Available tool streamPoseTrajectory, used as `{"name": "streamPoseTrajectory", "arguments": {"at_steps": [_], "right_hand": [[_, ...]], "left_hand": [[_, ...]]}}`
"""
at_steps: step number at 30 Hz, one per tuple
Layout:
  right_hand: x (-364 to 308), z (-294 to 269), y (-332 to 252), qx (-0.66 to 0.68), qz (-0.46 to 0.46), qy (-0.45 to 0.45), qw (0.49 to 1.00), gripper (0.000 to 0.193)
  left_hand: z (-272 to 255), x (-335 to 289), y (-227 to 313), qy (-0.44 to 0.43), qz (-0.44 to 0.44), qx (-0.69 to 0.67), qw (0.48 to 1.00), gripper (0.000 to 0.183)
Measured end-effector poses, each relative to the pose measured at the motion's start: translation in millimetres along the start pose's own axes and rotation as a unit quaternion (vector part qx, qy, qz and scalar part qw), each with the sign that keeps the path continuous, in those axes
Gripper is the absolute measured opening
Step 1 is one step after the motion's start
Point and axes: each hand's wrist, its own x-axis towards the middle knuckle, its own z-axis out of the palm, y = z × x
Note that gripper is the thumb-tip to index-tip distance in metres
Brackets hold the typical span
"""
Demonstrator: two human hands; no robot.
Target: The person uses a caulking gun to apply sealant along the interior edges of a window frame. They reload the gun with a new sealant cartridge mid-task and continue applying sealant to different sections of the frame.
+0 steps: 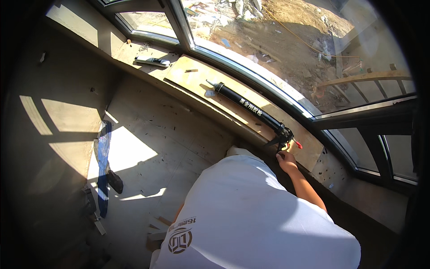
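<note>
A black caulking gun [248, 107] lies slantwise on a pale board on the window ledge, its nozzle toward the far left. At its handle end, beside a red lever, my right hand [286, 161] has its fingers closed around the lower grip. My white shirt fills the lower middle. Only a sliver of my left arm shows at the shirt's left edge; the left hand is hidden.
The pale board [309, 145] lines the ledge below dark window frames [251, 74]. A grey-and-black tool [152, 61] rests at the ledge's far left. On the floor lie a blue plastic wrap [104, 166], a dark lump [115, 181] and several loose strips [156, 228].
</note>
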Motion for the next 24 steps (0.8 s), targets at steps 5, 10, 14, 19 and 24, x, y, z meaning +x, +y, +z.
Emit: {"name": "streamPoseTrajectory", "arguments": {"at_steps": [5,10,14,19,24], "right_hand": [[20,-9,8,0.024,0.011,-0.049,0.998,0.033],[24,-11,12,0.030,0.045,-0.045,0.998,0.034],[34,8,12,0.006,0.087,0.034,0.996,0.035],[48,27,19,0.013,0.170,0.130,0.977,0.036],[49,43,17,0.000,0.277,0.182,0.943,0.040]], "left_hand": [[-27,47,30,0.040,0.070,-0.017,0.997,0.064],[-47,88,56,0.078,0.153,-0.018,0.985,0.065],[-77,114,93,0.054,0.104,0.115,0.986,0.061],[-138,153,152,-0.067,-0.031,0.273,0.959,0.055],[-220,251,165,-0.144,-0.036,0.380,0.913,0.059]]}}
